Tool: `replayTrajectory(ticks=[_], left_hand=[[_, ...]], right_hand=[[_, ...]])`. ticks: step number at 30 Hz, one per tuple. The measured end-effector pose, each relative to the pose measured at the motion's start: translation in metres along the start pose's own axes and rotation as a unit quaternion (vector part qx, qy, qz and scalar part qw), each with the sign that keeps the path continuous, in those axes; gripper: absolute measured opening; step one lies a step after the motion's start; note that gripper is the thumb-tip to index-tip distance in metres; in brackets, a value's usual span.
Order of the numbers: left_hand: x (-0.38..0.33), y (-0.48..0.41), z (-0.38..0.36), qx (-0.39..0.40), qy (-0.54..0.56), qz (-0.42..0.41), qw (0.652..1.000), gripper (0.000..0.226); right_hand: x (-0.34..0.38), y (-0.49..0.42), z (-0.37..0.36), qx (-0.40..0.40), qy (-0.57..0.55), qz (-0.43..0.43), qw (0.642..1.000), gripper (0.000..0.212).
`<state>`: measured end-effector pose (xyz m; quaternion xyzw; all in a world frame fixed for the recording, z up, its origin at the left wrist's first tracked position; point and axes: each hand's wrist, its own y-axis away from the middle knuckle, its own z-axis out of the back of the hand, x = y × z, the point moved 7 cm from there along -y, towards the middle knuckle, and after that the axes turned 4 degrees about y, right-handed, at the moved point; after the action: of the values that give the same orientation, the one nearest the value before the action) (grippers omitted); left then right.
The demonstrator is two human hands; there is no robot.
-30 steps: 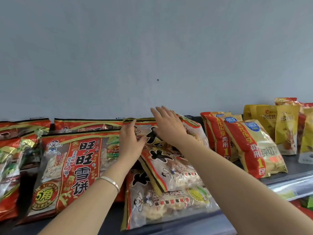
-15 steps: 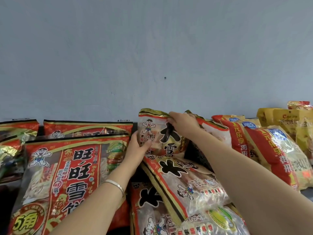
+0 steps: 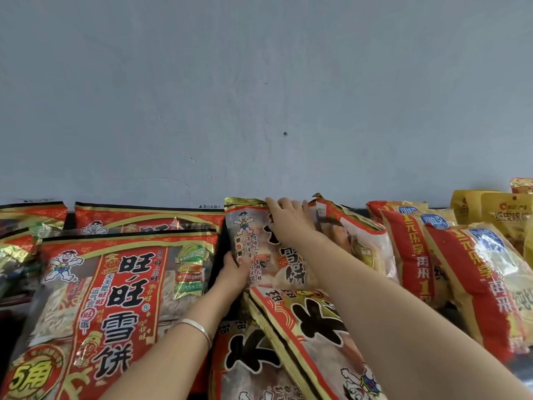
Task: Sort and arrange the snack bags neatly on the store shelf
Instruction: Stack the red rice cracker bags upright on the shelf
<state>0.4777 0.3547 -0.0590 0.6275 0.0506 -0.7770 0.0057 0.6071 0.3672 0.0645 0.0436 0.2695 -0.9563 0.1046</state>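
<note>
Against wall (image 3: 259, 111) at twelve o'clock: rice-cracker bag (image 3: 256, 255), lying flat before, now stands upright; right hand (image 3: 291, 223) pinches top edge, left hand (image 3: 233, 274) grips lower-left side; back row forming

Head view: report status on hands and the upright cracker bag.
Left hand grips upright cracker bag at its left edge; right hand holds its top. Bag stands near the rear. Slanted bags crowd its foot.
</note>
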Motion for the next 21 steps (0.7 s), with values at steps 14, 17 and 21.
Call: replayTrajectory(ticks=[14, 17, 21], left_hand=[[-0.078, 0.06, 0.004, -0.111, -0.032, -0.158, 0.981, 0.043], [-0.092, 0.075, -0.013, -0.075, -0.095, -0.179, 0.976, 0.036], [-0.095, 0.089, -0.028, -0.049, -0.154, -0.182, 0.97, 0.029]], right_hand=[[0.005, 0.058, 0.031, -0.003, -0.015, 0.078, 0.997, 0.049], [0.0, 0.072, 0.038, 0.0, 0.002, 0.074, 0.997, 0.045], [-0.009, 0.097, 0.059, -0.11, -0.018, 0.086, 0.99, 0.032]])
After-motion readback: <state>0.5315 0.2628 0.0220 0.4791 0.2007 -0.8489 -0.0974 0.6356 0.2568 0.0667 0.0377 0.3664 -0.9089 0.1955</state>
